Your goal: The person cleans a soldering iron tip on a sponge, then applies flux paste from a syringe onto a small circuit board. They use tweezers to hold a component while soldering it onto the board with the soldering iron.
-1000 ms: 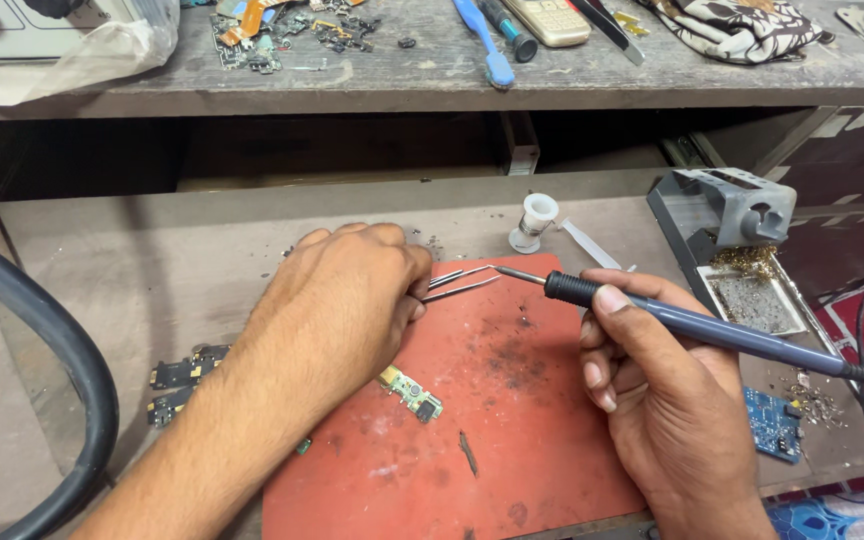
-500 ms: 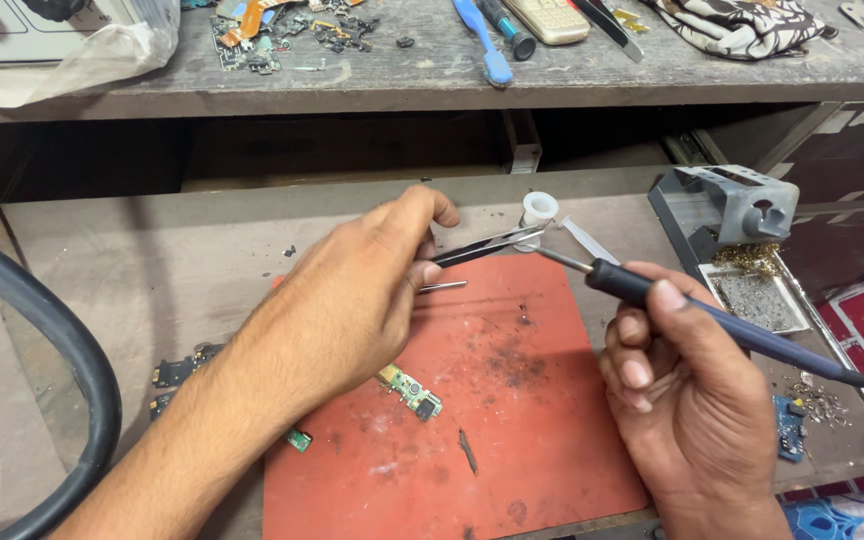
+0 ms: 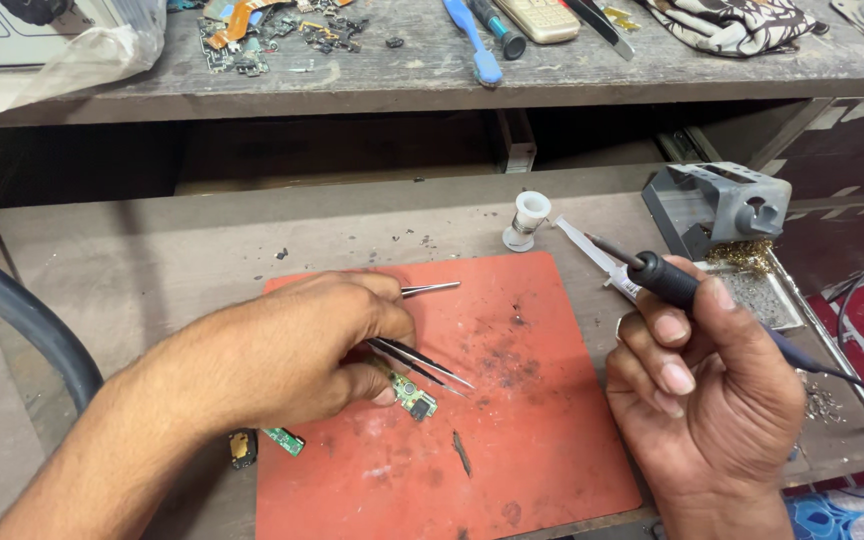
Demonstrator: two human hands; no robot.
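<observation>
Both hands moved: left hand (image 3: 282, 355) lowered tweezers (image 3: 422, 362) onto mat (image 3: 532, 430); right hand (image 3: 707, 390) grips soldering iron (image 3: 667, 280).

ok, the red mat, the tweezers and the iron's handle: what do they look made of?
Red mat: looks like silicone or rubber, matte, with dark scorch or flux stains.
Tweezers in the left hand: metal, going by the thin dark blades with a bright glint.
Soldering iron handle in the right hand: black, matte, probably plastic or rubber grip; cannot tell which.

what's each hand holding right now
Left hand: closed on tweezers, over a small green circuit board.
Right hand: closed on a soldering iron, raised off the red mat.
</observation>
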